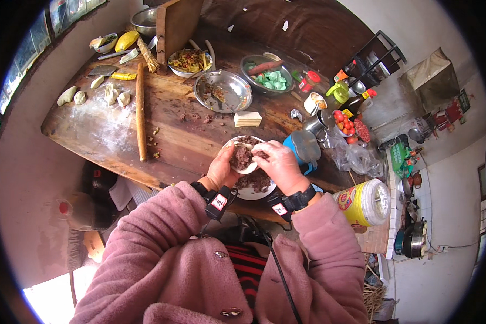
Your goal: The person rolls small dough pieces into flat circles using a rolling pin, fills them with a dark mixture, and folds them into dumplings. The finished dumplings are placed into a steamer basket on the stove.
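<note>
Above a white plate point(249, 196), my left hand point(220, 168) cups a round, pale dough wrapper point(251, 168). A mound of dark, crumbly filling point(241, 157), like bean paste, sits in the wrapper. My right hand point(282, 165) pinches a small lump of the same filling point(261, 154) at the wrapper's right edge. More loose filling point(261, 183) lies on the plate beneath, partly hidden by both hands. Just beyond the plate is a stack of square, pale wrappers or sheets point(248, 119). A blue lidded cup point(303, 146) stands right beside my right hand.
A rolling pin point(141, 117) lies to the left, with small dough pieces point(111, 94) and a cleaver point(102, 71) beyond it. A steel basin point(238, 91) holds food remnants. Tomatoes point(343, 122), plastic bags point(358, 156) and a yellow tub point(358, 202) line the right side.
</note>
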### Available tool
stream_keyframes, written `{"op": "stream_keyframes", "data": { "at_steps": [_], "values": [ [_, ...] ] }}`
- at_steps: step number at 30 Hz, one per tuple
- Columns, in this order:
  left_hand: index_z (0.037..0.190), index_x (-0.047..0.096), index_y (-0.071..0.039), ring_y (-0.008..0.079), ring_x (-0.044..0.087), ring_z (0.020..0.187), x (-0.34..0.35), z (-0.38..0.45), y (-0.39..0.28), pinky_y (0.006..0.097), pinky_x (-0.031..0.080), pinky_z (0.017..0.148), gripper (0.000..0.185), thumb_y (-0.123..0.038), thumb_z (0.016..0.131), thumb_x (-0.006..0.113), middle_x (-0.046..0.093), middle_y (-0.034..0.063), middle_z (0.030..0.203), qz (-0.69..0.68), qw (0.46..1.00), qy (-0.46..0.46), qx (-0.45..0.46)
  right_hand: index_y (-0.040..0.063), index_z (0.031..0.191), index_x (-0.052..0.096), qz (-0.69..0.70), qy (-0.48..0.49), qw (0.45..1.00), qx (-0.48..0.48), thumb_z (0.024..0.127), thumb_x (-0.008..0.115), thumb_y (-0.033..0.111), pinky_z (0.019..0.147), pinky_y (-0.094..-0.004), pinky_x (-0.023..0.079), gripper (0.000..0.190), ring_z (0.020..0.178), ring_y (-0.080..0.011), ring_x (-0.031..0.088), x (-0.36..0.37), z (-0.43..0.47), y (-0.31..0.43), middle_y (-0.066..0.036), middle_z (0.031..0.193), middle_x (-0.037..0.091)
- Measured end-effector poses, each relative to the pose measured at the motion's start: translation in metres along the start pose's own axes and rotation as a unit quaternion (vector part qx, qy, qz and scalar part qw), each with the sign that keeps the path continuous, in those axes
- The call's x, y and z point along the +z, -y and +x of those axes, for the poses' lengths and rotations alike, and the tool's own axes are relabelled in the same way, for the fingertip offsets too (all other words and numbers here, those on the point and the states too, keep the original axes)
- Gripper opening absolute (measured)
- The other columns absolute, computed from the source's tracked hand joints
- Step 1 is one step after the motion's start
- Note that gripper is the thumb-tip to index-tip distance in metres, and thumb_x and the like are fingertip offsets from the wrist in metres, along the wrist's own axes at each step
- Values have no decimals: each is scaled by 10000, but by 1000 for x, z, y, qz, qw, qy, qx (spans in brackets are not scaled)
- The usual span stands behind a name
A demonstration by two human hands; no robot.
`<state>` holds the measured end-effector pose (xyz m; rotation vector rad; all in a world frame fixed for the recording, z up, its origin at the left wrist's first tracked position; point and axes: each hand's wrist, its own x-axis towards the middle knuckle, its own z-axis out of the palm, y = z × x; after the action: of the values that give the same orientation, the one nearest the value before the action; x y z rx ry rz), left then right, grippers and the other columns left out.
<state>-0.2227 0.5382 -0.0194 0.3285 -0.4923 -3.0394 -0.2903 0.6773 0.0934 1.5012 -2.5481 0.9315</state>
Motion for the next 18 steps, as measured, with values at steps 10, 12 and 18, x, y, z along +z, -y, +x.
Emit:
{"op": "stream_keyframes", "data": {
  "at_steps": [10,12,18],
  "values": [
    [1349,489,-135,266,610,1153,-2,6,7,474,545,921,412,-392,1047,378,617,95,1276,-17,999,-37,-2,30,1022,654,-29,27,999,17,753,749,63,685,-340,550,288,745,-214,660,6,2,1,-95,910,612],
    [1344,492,-138,263,614,1140,0,7,7,476,546,918,400,-382,1048,379,621,94,1266,-10,999,-36,10,43,974,661,-57,27,998,10,746,750,66,676,-348,538,246,729,-224,651,7,2,-1,-92,907,612],
    [1308,503,-139,253,620,1120,2,5,6,483,544,919,342,-339,1042,425,624,88,1248,7,999,-27,16,59,897,649,-74,5,997,-26,739,744,72,671,-366,522,185,714,-245,644,20,3,-1,-94,895,615]
  ]
}}
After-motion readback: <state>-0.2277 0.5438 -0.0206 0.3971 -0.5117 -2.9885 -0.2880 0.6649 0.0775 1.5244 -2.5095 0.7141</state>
